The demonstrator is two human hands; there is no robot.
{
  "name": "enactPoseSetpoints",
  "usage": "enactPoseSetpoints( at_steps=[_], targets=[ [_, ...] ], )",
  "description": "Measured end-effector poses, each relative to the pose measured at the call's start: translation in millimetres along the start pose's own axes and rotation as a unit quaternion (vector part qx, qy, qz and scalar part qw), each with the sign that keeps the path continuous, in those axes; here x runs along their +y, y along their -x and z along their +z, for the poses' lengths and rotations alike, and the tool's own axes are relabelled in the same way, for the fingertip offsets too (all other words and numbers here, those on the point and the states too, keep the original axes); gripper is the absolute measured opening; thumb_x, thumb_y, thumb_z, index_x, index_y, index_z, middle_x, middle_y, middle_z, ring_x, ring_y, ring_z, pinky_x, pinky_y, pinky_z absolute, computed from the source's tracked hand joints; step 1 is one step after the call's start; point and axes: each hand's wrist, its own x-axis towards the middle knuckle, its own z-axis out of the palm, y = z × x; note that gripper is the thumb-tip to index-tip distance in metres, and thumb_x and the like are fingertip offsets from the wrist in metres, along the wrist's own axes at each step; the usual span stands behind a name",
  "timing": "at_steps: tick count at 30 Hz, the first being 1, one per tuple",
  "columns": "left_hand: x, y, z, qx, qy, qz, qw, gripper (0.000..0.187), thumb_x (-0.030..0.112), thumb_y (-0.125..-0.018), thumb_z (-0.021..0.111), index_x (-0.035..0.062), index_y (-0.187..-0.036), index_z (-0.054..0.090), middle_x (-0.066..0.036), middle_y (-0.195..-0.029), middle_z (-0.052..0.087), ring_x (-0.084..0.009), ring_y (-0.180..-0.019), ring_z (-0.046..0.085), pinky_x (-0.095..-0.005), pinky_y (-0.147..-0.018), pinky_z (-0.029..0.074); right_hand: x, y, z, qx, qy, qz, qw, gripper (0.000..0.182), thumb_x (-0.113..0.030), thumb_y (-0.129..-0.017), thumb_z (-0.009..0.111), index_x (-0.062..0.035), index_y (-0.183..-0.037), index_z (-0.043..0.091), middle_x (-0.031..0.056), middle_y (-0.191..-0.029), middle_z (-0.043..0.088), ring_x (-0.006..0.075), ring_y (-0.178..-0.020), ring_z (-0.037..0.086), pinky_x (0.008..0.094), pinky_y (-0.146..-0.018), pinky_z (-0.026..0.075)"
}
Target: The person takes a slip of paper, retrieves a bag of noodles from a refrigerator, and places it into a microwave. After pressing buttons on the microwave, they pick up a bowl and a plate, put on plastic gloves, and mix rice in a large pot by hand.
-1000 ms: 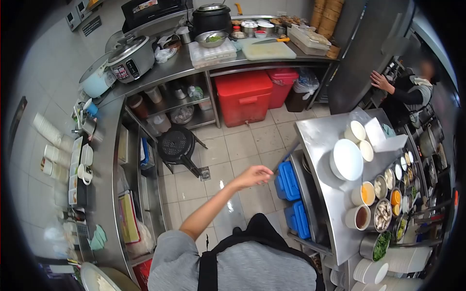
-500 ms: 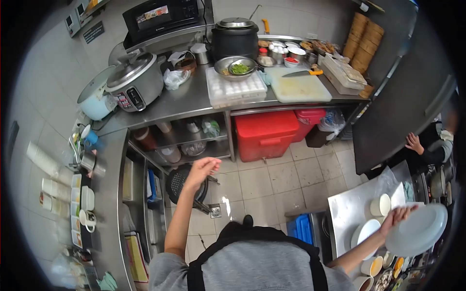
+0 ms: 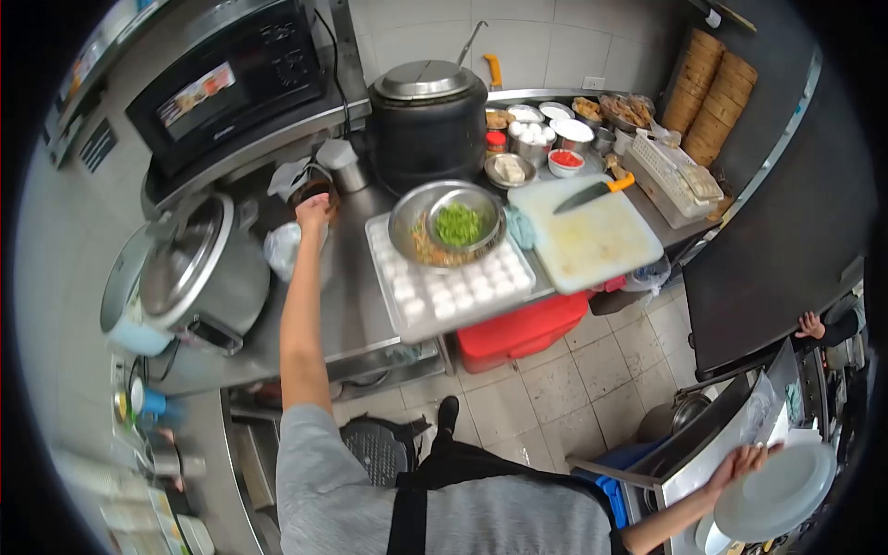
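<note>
My left hand (image 3: 314,211) reaches over the steel counter to a brown container (image 3: 326,192). Its fingers are curled at the near side; whatever they grip is hidden. A crumpled plastic bag (image 3: 282,252) lies just below that hand, and a steel canister (image 3: 344,168) stands to its right. My right hand (image 3: 737,470), low at the right, is closed on the edge of a round white plate (image 3: 775,492), held out over the side worktop.
Chopped greens (image 3: 458,225) fill a small bowl inside a steel bowl (image 3: 407,217) on an egg tray (image 3: 388,294). A knife (image 3: 585,196) lies on a cutting board (image 3: 601,242). A rice cooker (image 3: 222,287) stands left, a stool (image 3: 375,449) below. Another person's hand (image 3: 811,325) touches the dark door (image 3: 768,287).
My left hand has moved forward from above the floor to the brown container at the back of the counter. My body is nearer the counter. My right hand still holds the plate.
</note>
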Motion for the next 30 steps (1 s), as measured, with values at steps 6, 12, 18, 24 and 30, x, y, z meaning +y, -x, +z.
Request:
enactPoseSetpoints(
  at_steps=[6,12,18,24,30],
  targets=[
    [-82.6,-245.3,51.5,0.134,-0.262,-0.035,0.955,0.029,0.019,-0.072,0.065,-0.0020,-0.092,0.064,-0.016,-0.086,0.065,-0.0253,-0.071,0.065,-0.0345,-0.057,0.052,-1.2,22.6,-23.5,-0.064,-0.043,-0.057,0.995,0.038,-0.010,-0.090,0.037,0.0067,-0.124,0.037,0.0022,-0.067,0.035,0.0083,-0.046,0.027,0.0221,-0.048,0.025],
    [-24.9,-213.4,78.5,0.126,-0.120,-0.128,0.976,0.047,0.028,-0.068,0.074,-0.0101,-0.091,0.057,-0.019,-0.081,0.062,-0.0232,-0.059,0.063,-0.0292,-0.049,0.055,39.4,29.0,-6.9,-0.042,-0.043,-0.076,0.995,0.036,-0.010,-0.091,0.035,0.0076,-0.122,0.038,0.0028,-0.065,0.037,0.0082,-0.043,0.027,0.0224,-0.047,0.025],
    [-61.5,-230.4,56.1,0.070,0.133,-0.179,0.972,0.029,0.010,-0.067,0.074,-0.0062,-0.081,0.054,-0.015,-0.078,0.060,-0.0219,-0.063,0.062,-0.0296,-0.056,0.056,51.1,22.6,-1.7,-0.048,-0.058,-0.056,0.996,0.034,-0.010,-0.092,0.034,0.0085,-0.120,0.040,0.0034,-0.063,0.038,0.0081,-0.041,0.027,0.0227,-0.046,0.025],
    [-78.1,-238.1,45.4,0.016,0.218,-0.211,0.953,0.024,0.008,-0.076,0.067,-0.0056,-0.092,0.054,-0.015,-0.088,0.059,-0.0227,-0.078,0.062,-0.0332,-0.070,0.055,58.9,27.0,4.0,-0.041,-0.064,-0.048,0.996,0.034,-0.009,-0.091,0.036,0.0100,-0.119,0.040,0.0034,-0.064,0.037,0.0081,-0.044,0.027,0.0220,-0.046,0.024],
    [-31.9,-237.2,30.3,-0.023,0.413,-0.043,0.910,0.036,0.029,-0.089,0.045,0.0082,-0.119,0.044,-0.006,-0.118,0.048,-0.0234,-0.110,0.046,-0.0423,-0.096,0.035,68.7,47.9,35.9,0.047,0.028,-0.074,0.996,0.036,-0.009,-0.090,0.040,0.0097,-0.121,0.038,0.0030,-0.065,0.033,0.0093,-0.051,0.026,0.0219,-0.050,0.025]
  ],
)
